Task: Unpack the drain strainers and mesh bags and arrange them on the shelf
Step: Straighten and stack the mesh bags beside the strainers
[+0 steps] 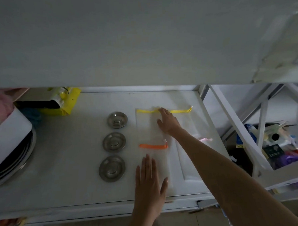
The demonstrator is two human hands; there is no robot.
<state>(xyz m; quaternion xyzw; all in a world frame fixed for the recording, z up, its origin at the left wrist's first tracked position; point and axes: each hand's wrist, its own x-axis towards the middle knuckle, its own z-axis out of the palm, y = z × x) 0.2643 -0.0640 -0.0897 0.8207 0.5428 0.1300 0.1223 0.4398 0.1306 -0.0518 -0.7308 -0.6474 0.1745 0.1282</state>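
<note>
We kept both hands open, flat: left hand (151, 180) on orange-zip mesh bag (155, 157), right hand (167, 121) on yellow-zip mesh bag (164, 119) beyond. Bags looked light, limp, slippery; best pinched at zipper. Three steel drain strainers (114, 142), rigid, lay left of hands on shelf (69, 160).

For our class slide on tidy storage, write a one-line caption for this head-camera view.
Left hand and right hand flatten mesh bags beside three steel drain strainers on a white shelf.
</note>
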